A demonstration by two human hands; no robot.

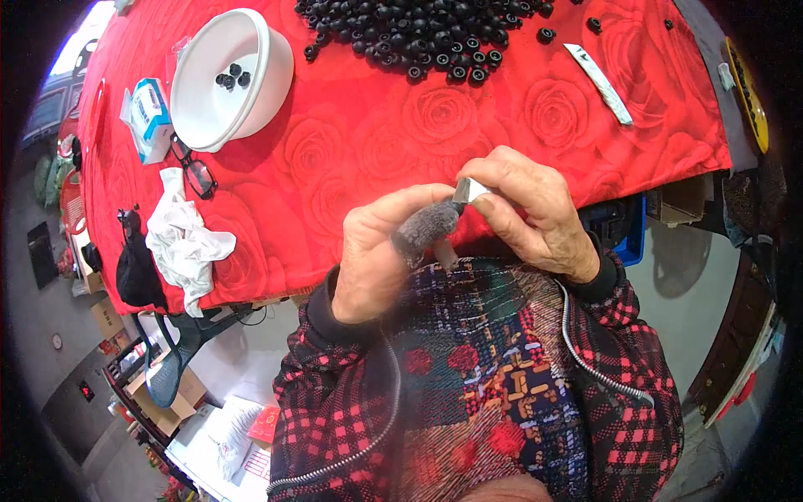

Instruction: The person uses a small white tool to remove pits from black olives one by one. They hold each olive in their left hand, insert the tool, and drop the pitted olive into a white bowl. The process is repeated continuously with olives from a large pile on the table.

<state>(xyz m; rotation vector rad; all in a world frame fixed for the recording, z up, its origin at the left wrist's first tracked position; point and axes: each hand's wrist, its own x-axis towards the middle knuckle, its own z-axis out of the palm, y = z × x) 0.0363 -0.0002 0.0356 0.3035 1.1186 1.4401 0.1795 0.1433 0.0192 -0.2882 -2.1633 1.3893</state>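
Observation:
My left hand (368,251) is closed above the table's near edge, with a fuzzy grey cover (428,227) over part of its fingers. What its fingertips pinch is mostly hidden; a small dark bit shows there. Between the thumb and curled fingers of my right hand (535,209) is a small silver-and-white blade-like piece (470,191), meeting the left fingertips. At the far side of the table lies a large heap of small round black parts (418,33), hollow at one end. A few more black parts (234,77) sit inside a white plastic basin (266,84) at the far left.
A red rose-patterned cloth (335,167) covers the table. Left of me are a tissue pack (149,121), black-framed glasses (199,174), a white cloth (186,238) and a black pouch-like item (139,268). A narrow white strip (599,84) lies far right. A blue crate (633,230) stands below the table's right edge.

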